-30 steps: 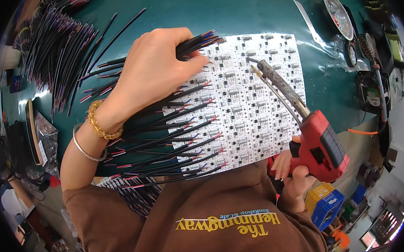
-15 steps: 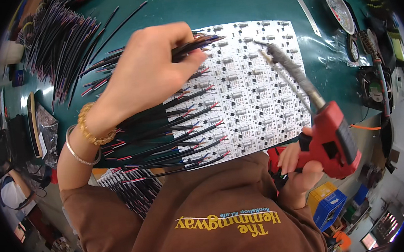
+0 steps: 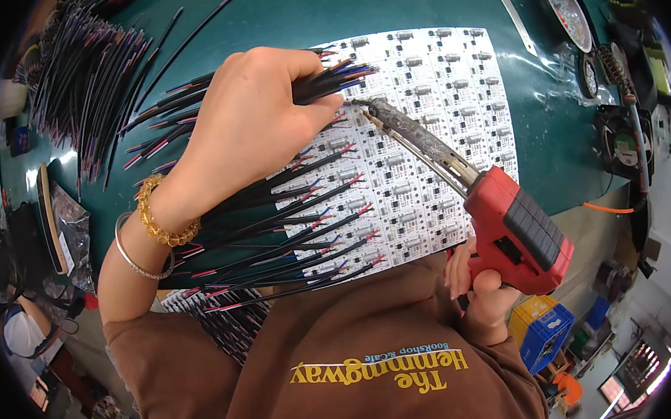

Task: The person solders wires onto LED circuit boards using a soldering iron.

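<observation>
My left hand (image 3: 259,114) is closed around a bunch of black cables (image 3: 334,80), whose coloured ends poke out past the fingers. Beneath lies a white panel of circuit boards (image 3: 425,149), with rows of small black and silver parts. Other black cables (image 3: 290,232) lie across its left side, their red and blue cores over the boards. In my right hand (image 3: 485,288) is a red soldering gun (image 3: 520,231), its shaft slanting up and left. The tip is close by my left fingertips at the boards; whether it touches a wire cannot be made out.
A large pile of black cables (image 3: 97,86) covers the far left of the green table (image 3: 275,15). On the far right are a metal ruler (image 3: 513,18), a round metal dish (image 3: 565,10) and a small fan (image 3: 621,143). A yellow and blue crate (image 3: 545,331) stands below the table.
My right hand has brought the soldering gun leftward, so its tip is now beside my left fingertips. My left hand still grips the cables, almost in the same place.
</observation>
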Demonstrator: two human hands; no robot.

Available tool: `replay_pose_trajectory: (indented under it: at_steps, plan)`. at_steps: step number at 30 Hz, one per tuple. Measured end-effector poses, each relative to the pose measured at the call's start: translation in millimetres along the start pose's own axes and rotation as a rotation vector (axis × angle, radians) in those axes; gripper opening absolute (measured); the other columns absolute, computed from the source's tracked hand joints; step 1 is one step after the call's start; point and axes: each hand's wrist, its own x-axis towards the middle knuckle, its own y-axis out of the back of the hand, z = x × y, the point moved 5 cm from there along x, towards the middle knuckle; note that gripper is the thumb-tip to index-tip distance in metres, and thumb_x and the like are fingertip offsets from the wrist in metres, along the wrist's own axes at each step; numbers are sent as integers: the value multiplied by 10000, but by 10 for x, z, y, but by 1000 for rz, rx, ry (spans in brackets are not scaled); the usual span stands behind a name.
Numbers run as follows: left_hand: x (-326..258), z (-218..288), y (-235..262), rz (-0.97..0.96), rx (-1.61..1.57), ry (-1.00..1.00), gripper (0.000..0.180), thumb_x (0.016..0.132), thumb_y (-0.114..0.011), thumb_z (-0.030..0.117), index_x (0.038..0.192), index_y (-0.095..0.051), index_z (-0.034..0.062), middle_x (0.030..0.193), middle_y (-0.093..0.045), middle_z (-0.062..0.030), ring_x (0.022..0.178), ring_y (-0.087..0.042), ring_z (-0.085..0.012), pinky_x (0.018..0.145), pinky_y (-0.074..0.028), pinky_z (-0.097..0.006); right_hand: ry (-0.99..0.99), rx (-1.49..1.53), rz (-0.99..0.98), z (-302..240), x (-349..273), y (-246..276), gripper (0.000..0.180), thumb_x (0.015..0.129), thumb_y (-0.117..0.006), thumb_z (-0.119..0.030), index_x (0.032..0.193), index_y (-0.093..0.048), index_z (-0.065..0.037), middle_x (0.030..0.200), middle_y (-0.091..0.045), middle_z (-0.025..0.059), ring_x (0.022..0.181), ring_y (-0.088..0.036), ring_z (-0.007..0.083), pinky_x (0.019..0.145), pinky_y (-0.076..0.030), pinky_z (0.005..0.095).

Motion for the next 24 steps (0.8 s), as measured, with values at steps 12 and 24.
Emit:
replay_pose_trajectory:
  at_steps: [12,24]
  plan:
    - [-16,11,-46,-16,-19,68,211,753,-690,119,749,-564,-51,541,-428,-53,544,-326,-84,481,-305,-274,122,-9,2,-136,11,-24,774,759,-661,-539,1130,-438,103,477,-429,2,378,-418,100,406,-354,239]
    - [-47,51,-90,-1,28,14,204,741,-679,111,763,-534,-31,573,-423,-71,534,-334,-125,497,-318,-286,160,-187,19,97,-100,234,709,748,-689,-508,1092,-461,68,493,-441,7,394,-436,113,410,-362,249]
